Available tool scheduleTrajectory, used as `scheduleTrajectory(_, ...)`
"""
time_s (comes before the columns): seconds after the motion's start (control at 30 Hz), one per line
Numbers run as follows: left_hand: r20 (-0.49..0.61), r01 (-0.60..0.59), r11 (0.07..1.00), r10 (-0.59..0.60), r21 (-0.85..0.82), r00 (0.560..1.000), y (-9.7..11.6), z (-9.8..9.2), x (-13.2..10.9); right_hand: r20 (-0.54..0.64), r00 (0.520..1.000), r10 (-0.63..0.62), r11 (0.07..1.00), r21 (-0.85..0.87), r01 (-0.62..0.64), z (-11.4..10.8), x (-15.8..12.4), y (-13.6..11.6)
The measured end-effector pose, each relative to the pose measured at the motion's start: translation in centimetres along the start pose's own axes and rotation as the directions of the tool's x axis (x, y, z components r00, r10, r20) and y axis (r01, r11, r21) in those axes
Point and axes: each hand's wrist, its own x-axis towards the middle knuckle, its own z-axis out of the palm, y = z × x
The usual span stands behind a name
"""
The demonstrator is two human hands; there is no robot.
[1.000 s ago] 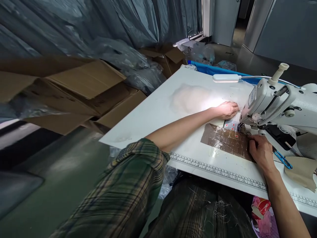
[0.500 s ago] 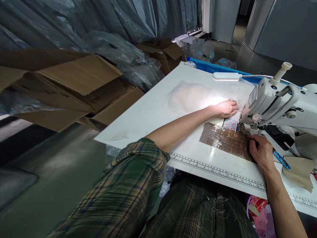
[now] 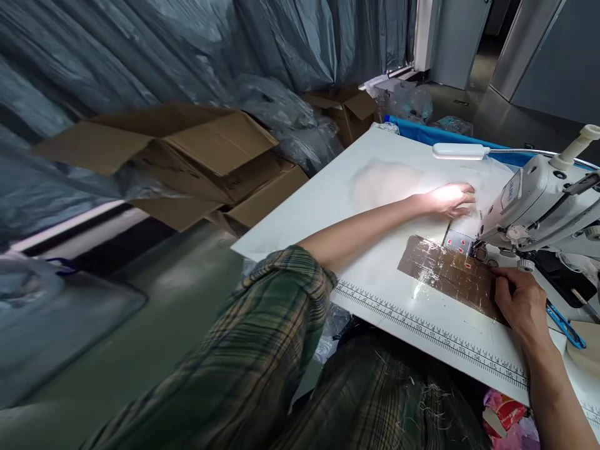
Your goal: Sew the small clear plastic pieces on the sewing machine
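Note:
My left hand (image 3: pixel 452 199) is at the far side of the metal needle plate (image 3: pixel 458 241), under bright light. Its fingers are bent and somewhat apart, with nothing visible in them. My right hand (image 3: pixel 521 299) rests at the right end of a shiny brown taped sheet (image 3: pixel 445 275). There the index finger reaches toward the presser-foot area, the thumb sits apart from it, and the other fingers curl under. The white sewing machine head (image 3: pixel 520 200) stands over the plate, which carries small red marks. Whether thin material lies under the fingers, I cannot tell.
A printed ruler (image 3: pixel 431 334) runs along the front of the white table (image 3: pixel 300 219). Blue thread snips (image 3: pixel 565 325) lie right of my right hand. A lamp (image 3: pixel 459 151) stands behind. Open cardboard boxes (image 3: pixel 210 150) and plastic bags (image 3: pixel 304 125) are at the left.
My left hand has lifted from lying flat near the plate, and its fingers are now more bent. My right hand keeps its place on the sheet. The view has turned left.

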Motion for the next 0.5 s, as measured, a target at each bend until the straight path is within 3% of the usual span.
scheduleTrajectory(0.13,0.006,0.0,0.994,0.0,-0.113,1.0,1.2,-4.0,-5.7,0.007,0.998,-0.07,0.997,-0.013,0.07,0.0,-0.3,-0.7)
scheduleTrajectory(0.23,0.08,0.013,0.995,-0.005,-0.103,0.997,3.3,-5.4,-11.0,0.002,0.993,-0.121,0.992,-0.014,0.121,-0.1,-0.5,-1.6)
scheduleTrajectory(0.37,0.139,0.02,0.998,-0.012,-0.053,0.99,7.1,-4.3,-15.4,0.011,0.989,-0.147,0.989,-0.017,0.148,0.0,-0.7,-2.4)
scheduleTrajectory(0.5,0.113,-0.077,0.996,0.08,-0.033,0.99,11.3,-2.2,-14.7,0.041,0.993,-0.106,0.994,-0.02,0.107,0.3,-0.6,-2.3)
